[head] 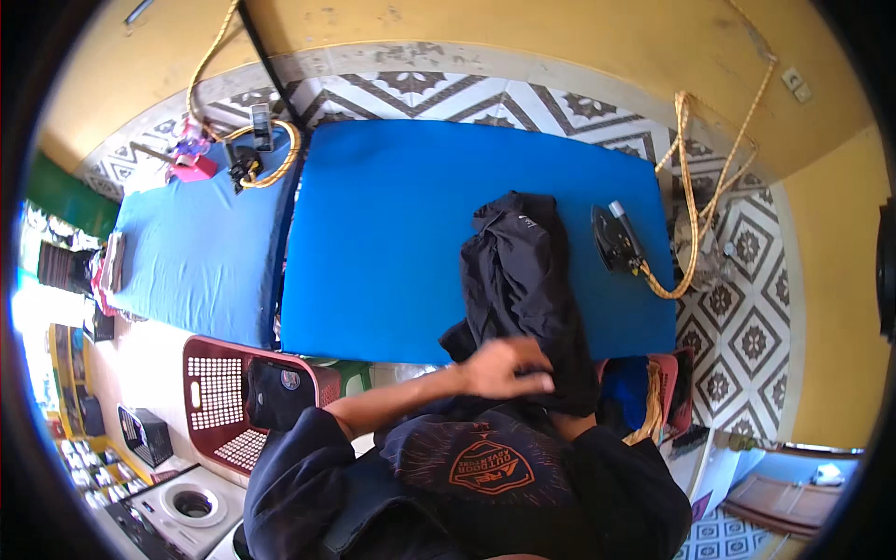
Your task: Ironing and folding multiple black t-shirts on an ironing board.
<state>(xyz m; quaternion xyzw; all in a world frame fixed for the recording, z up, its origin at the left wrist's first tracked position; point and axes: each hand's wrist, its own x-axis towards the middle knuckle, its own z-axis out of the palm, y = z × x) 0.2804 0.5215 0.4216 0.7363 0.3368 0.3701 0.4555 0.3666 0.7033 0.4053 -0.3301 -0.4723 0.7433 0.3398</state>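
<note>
A crumpled black garment [514, 259] with a small pale logo lies on the right half of a blue padded ironing table [378, 231]. Its near end hangs over the front edge, against my body. My left hand [505, 367] is motion-blurred over this near end, fingers bent; whether it pinches the cloth is unclear. My right forearm runs in beneath the hanging fabric, which hides my right hand. To the right of the garment, a black electric iron [616, 238] with a grey handle rests on the table, its yellow braided cord [689, 259] looping off the right side.
A second, light blue table [203, 259] adjoins at left, bearing another iron [245, 164], a phone [261, 127] and a pink box [194, 168]. Below the front edge stand a maroon laundry basket [217, 399] with dark clothes and another basket [679, 399] at right. A washing machine [189, 507] is lower left.
</note>
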